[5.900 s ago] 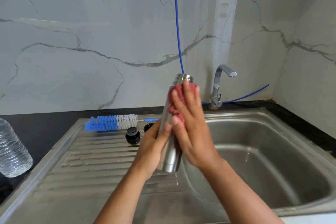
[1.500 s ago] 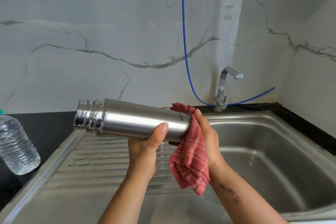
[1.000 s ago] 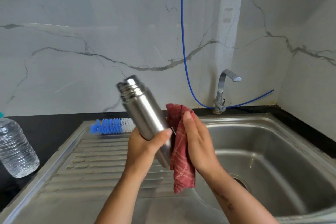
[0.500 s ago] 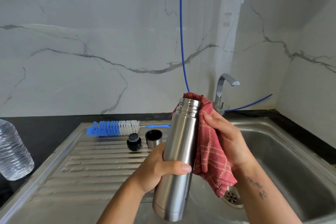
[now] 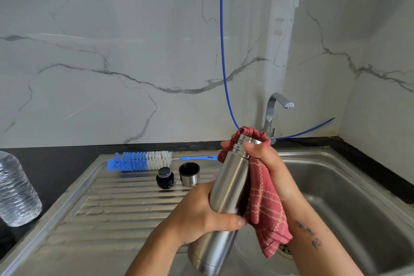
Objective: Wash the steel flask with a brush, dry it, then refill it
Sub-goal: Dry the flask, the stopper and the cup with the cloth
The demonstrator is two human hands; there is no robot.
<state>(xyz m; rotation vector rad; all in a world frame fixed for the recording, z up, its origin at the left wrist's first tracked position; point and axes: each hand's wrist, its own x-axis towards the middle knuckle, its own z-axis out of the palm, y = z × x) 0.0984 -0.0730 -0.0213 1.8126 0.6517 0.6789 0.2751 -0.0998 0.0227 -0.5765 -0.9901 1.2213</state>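
Half a second ago the cloth (image 5: 263,197) hung beside the neck of the flask (image 5: 226,195); now the right hand (image 5: 271,168) has drawn it up over the mouth, so red folds ring the threaded rim and the rest trails down the flask's right side. Over the same moment the flask has tipped a little more to the right, its base low near the bottom of the view, over the edge between drainboard (image 5: 107,213) and basin. Clasping the lower body is the left hand (image 5: 201,219), thumb laid across the front and fingers hidden behind. With the right hand, thumb and fingers pinch the cloth against the neck. Judging by the empty, lidless state, the flask should be fairly light, rigid and hard to dent, but polished steel fresh from washing is likely slick, so the mid-body clasp with the thumb opposed is the sensible hold; the threaded neck offers ridges for the cloth to bite. Drying seems well along, with refilling not yet begun. Behind, on the drainboard, lie the brush (image 5: 141,160), a black stopper (image 5: 165,177) and the steel cup (image 5: 189,173); a water bottle (image 5: 15,192) stands on the counter at left, and the tap (image 5: 276,107) is behind the basin.
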